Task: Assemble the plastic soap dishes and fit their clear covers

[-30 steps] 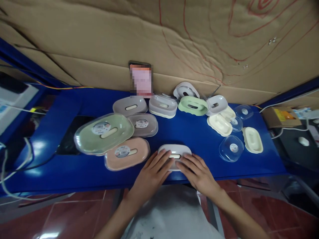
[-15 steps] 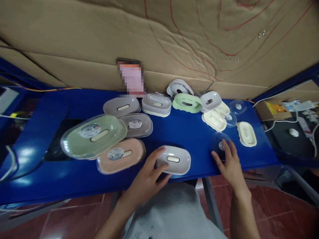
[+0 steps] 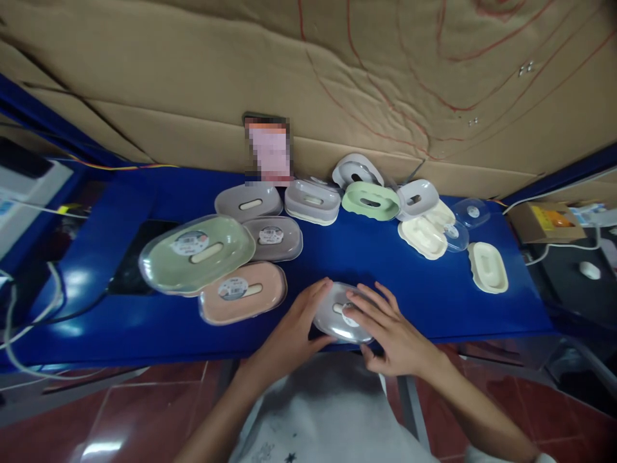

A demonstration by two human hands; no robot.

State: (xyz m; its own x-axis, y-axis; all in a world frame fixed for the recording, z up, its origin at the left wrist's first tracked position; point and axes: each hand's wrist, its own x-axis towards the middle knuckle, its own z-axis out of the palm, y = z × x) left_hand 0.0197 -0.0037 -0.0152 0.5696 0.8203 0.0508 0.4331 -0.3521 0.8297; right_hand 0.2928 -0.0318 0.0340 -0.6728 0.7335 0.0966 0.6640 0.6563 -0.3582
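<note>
A grey oval soap dish (image 3: 332,325) with a clear lid over it lies at the table's front edge. My left hand (image 3: 301,321) grips its left side between thumb and fingers. My right hand (image 3: 390,331) is on the lid's right part, fingers spread over the label and thumb at the near edge. Left of them are a peach dish (image 3: 245,306), a large green lidded dish (image 3: 222,241) and a grey labelled dish (image 3: 289,244).
Behind stand grey dishes (image 3: 313,200) and a green tray (image 3: 371,204). Cream trays (image 3: 421,238), clear lids (image 3: 471,213) and a lone cream tray (image 3: 488,269) lie right. A phone (image 3: 270,151) leans on the cardboard; cables run at left.
My right hand has moved left from the table's right part with the clear lid, which now covers the grey dish. My left hand stays at the dish's left side.
</note>
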